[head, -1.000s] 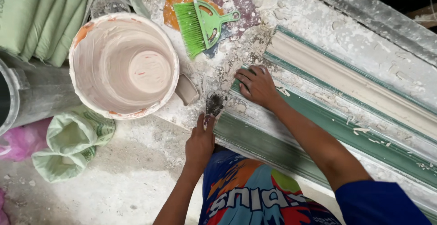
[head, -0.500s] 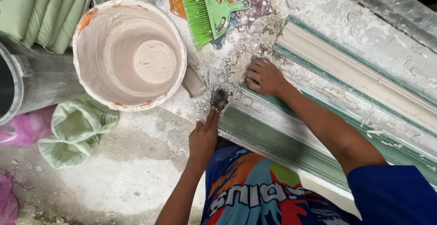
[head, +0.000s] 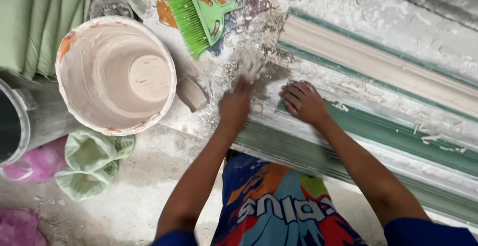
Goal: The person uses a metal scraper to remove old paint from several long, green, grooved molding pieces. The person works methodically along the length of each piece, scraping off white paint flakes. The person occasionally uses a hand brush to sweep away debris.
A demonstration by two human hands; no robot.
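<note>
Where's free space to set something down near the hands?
Bare dusty bench top beyond the cream moulding, and floor below the green bags. Crowded: bucket, green brush, and around the left hand and right hand.

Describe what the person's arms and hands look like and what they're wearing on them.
Both arms are bare to above the elbow, where dark blue short sleeves begin. The left hand and right hand wear no gloves, rings or watch. The left hand is motion-blurred.
</note>
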